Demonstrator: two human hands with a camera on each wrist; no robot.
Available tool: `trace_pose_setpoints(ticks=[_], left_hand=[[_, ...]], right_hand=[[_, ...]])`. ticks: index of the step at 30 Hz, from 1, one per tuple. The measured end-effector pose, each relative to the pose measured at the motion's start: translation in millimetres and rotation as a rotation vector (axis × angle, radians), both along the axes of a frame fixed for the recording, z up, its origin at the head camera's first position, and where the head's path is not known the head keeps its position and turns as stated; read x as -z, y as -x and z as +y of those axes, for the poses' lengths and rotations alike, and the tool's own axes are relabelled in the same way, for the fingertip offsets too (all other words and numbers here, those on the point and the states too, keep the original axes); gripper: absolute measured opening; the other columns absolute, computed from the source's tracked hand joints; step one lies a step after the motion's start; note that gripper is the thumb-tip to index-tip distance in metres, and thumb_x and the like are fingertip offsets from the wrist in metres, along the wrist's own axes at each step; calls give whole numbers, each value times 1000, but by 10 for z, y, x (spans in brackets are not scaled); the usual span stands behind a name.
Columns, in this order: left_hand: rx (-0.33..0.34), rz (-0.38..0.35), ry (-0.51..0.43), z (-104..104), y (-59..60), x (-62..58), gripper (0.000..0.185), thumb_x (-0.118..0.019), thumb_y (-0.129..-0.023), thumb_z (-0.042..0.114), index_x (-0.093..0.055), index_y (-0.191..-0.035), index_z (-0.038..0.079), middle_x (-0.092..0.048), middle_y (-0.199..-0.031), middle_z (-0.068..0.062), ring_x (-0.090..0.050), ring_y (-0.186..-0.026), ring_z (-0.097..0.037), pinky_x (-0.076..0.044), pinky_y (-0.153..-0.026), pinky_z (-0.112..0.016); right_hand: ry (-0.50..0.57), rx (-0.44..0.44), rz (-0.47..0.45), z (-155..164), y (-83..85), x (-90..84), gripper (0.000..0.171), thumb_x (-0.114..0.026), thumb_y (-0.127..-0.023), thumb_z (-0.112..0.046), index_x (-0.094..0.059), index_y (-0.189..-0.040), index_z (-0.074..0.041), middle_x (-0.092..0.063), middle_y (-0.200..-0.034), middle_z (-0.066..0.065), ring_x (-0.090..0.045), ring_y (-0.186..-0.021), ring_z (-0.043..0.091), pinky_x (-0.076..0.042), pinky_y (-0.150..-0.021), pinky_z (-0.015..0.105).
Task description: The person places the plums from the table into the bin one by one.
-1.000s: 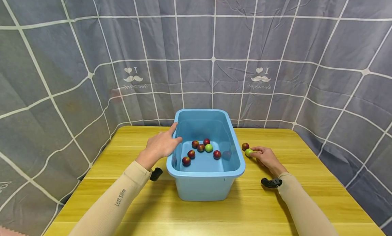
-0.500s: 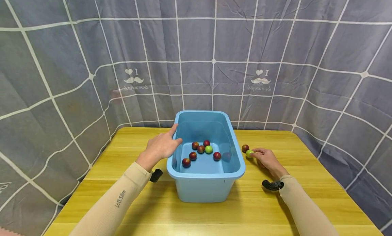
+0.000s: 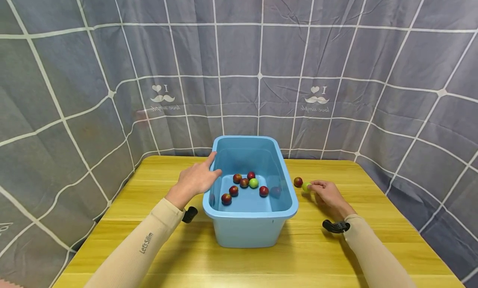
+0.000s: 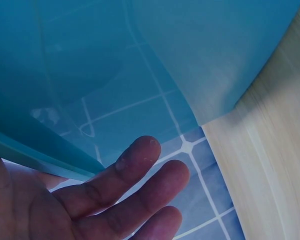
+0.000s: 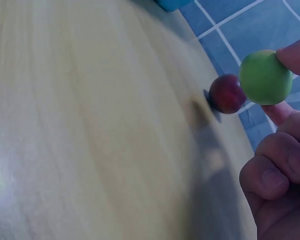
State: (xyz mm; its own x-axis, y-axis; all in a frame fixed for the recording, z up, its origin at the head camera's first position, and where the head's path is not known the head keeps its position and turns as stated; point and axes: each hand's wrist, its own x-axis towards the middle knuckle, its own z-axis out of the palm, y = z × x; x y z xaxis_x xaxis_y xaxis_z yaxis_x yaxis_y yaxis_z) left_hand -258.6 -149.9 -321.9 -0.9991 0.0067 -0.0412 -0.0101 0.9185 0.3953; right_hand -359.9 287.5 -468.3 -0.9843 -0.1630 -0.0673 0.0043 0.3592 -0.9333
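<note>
In the head view my left hand [image 3: 196, 181] rests on the left rim of a light blue plastic tub [image 3: 251, 214]. Its fingers are loosely extended and spread along the outer wall in the left wrist view; the thumb lies over the rim. To the right of the tub, my right hand [image 3: 329, 196] pinches a green plum [image 3: 306, 186] between thumb and index finger. The green plum [image 5: 266, 77] looks lifted off the table in the right wrist view. Beside it on the table sits a dark red plum [image 3: 298, 181].
Inside the tub lie several dark red plums [image 3: 244, 183] and one green plum [image 3: 253, 183]. The tub stands on a yellow wooden table [image 3: 239, 267]. A grey curtain [image 3: 239, 93] with white grid lines surrounds the table's back and sides.
My right hand has drawn slightly right with the green plum, so a gap has opened between it and the red plum. The left hand stays on the rim.
</note>
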Motion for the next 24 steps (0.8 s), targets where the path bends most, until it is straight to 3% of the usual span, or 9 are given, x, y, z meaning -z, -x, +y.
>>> trace_pose_setpoints(ticks=[8,24], left_hand=[[3,1,-7,5,-3,3,75,-41,-100,52,-11,-164,27,-58,-72,-8,-57,-64,-24,-44,-54,-36],[2,-2,-5,0,6,4,75,-41,-100,52,-11,-164,27,-58,-74,-8,-58,-66,-24,-44,-54,-36]], right_hand=[[-31,-24,35,-23,-48,-168,58,-66,-97,-37,-55,-136,4,-35,-54,-9,-30,-48,9,-32,-49,26],[-67,-87,146,-95,-56,-599,47,-66,-97,-33,-61,-126,4,-38,-57,-8,-31,-50,8,-33,-53,26]])
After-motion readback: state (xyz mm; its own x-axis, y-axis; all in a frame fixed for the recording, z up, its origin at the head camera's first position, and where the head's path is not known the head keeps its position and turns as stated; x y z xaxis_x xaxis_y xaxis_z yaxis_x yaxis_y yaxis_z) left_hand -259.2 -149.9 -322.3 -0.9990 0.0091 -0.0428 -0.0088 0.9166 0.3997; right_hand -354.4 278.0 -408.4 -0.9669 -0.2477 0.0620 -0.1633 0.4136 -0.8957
